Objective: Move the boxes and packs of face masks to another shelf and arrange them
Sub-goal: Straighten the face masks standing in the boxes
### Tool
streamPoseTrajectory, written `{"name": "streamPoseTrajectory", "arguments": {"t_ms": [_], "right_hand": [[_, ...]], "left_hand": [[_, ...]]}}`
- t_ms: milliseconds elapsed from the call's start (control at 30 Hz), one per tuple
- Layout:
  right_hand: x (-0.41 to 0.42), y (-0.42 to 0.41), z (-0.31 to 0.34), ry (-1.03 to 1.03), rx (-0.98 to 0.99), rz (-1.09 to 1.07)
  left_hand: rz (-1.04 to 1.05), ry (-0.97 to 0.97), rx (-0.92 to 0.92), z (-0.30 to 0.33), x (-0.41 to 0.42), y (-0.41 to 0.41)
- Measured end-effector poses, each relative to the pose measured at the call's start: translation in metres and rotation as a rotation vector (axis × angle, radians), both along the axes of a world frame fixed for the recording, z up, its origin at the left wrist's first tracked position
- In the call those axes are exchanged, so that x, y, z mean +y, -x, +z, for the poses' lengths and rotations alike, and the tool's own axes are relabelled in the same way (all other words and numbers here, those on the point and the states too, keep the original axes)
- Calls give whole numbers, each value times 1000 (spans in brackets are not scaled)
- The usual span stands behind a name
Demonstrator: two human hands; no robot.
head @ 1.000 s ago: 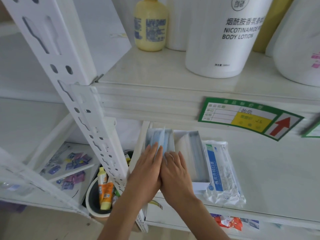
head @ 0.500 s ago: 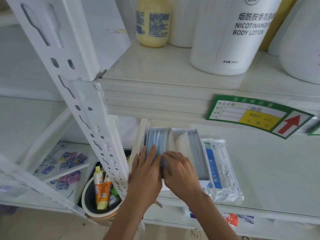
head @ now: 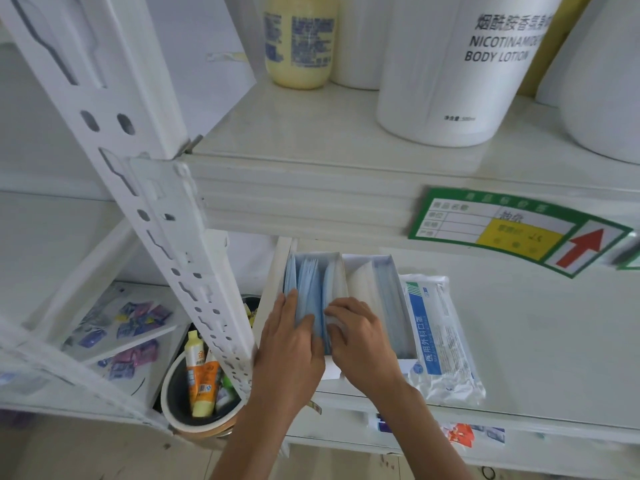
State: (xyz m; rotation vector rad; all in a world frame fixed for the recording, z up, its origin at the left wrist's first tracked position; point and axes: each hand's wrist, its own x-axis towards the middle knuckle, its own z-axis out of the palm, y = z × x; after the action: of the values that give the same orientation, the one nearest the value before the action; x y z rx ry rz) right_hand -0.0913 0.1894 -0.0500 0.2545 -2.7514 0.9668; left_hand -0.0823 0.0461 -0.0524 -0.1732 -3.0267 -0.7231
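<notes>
Both hands are down in the open box of blue masks (head: 313,285) on the lower shelf (head: 540,341), right up against the shelf's left end. The left hand (head: 289,344) lies flat on the masks with straight fingers, pressing them to one side. The right hand (head: 362,336) has its fingers curled in, pinching the edge of a mask or two. To do this part well, I think the hands should squeeze the masks together gently and tuck them down so none stick up — pull too hard and the thin ones may bend or slide out.

The masks are soft, pale blue and stand on edge in a white card box. A second open box (head: 375,296) touches it on the right, holding white and blue masks. Just beside that lies a sealed clear pack (head: 440,337) with a blue stripe — flat and a bit crinkly.
</notes>
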Motion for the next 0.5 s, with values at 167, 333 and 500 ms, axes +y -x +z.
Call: {"name": "streamPoseTrajectory", "arguments": {"t_ms": [167,333,500], "right_hand": [[-2,6,-4,74,-60,-66],[-6,7,-2,-35,-65,-34],[-4,7,-4,-39,-76,-36]], "left_hand": [[-3,-71,18,-2,-1,1],[-39,-116,14,2,-3,4],[15,-147,1,0,-1,3]]}}
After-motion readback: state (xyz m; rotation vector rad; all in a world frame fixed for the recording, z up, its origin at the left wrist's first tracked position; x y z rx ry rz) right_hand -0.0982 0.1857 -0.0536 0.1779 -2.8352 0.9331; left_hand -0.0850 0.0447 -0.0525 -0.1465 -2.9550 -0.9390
